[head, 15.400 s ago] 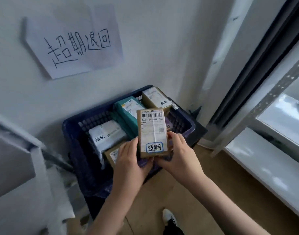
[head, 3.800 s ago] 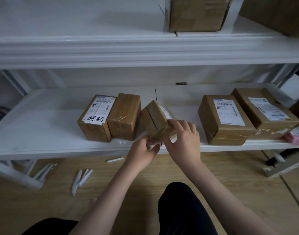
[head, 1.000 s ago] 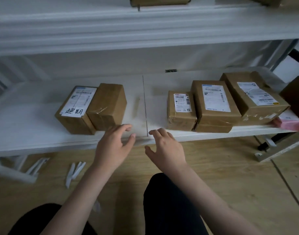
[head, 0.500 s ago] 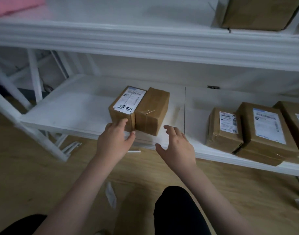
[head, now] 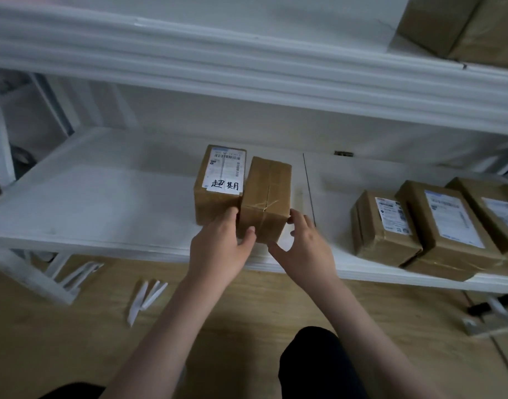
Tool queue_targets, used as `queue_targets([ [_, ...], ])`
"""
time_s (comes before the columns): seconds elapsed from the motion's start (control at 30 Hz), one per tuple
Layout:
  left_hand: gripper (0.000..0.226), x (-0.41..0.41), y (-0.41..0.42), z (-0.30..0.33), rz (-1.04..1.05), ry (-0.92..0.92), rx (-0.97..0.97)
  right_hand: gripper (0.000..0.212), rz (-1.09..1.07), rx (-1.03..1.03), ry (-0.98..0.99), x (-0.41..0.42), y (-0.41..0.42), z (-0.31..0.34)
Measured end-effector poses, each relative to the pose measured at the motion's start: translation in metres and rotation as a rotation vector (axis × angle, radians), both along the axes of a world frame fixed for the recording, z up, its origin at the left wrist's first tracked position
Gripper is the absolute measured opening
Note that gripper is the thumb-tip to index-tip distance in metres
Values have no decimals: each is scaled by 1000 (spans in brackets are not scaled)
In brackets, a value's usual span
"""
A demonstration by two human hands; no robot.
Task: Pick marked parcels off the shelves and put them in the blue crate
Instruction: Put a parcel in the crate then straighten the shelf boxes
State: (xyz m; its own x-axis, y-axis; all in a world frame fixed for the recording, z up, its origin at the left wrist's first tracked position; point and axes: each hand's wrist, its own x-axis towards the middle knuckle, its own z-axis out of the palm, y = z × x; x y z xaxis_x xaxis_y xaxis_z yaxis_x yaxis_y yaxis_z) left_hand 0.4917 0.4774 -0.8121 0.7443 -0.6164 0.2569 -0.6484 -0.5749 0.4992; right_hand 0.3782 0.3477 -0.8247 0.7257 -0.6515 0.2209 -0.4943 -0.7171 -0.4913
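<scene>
A brown parcel with a white label and a handwritten mark (head: pixel 218 184) stands on the lower white shelf (head: pixel 103 203). Pressed against its right side is a plain taped brown parcel (head: pixel 266 194) with no label showing. My left hand (head: pixel 218 246) reaches into the seam between the two parcels, with its thumb on the plain parcel's front. My right hand (head: pixel 307 249) is spread, its fingertips touching the plain parcel's right front corner. Both parcels rest flat on the shelf. The blue crate is out of view.
Three labelled brown parcels (head: pixel 448 226) lie in a row at the shelf's right end. The upper shelf beam (head: pixel 247 67) hangs low overhead and carries a large box (head: pixel 462 24). White strips (head: pixel 146 298) lie on the wooden floor. My dark-trousered knee (head: pixel 313 364) is below.
Both hands have moved forward onto the plain parcel; half a second ago they hovered just short of the shelf edge. The view has shifted slightly left and closer.
</scene>
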Motion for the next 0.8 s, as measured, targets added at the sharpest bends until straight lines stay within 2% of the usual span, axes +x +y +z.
queue_targets([
  [0.13, 27, 11, -7, -4, -66, 7, -31, 65, -25, 64, -70, 1, -1, -3],
  [0.33, 58, 15, -7, 3, -176, -27, -93, 65, -45, 149, -118, -7, -3, -5],
  [0.53, 56, 4, -5, -3, -280, -189, -70, 62, -58, 160, -151, -23, -4, -8],
  [0.7, 50, 1, -5, 0, -262, -159, -76, 33, -147, 228, -12, -37, -7, -19],
  [0.8, 48, -1, -8, 2, -245, -150, -67, 21, -186, 311, -19, -35, -10, -20],
])
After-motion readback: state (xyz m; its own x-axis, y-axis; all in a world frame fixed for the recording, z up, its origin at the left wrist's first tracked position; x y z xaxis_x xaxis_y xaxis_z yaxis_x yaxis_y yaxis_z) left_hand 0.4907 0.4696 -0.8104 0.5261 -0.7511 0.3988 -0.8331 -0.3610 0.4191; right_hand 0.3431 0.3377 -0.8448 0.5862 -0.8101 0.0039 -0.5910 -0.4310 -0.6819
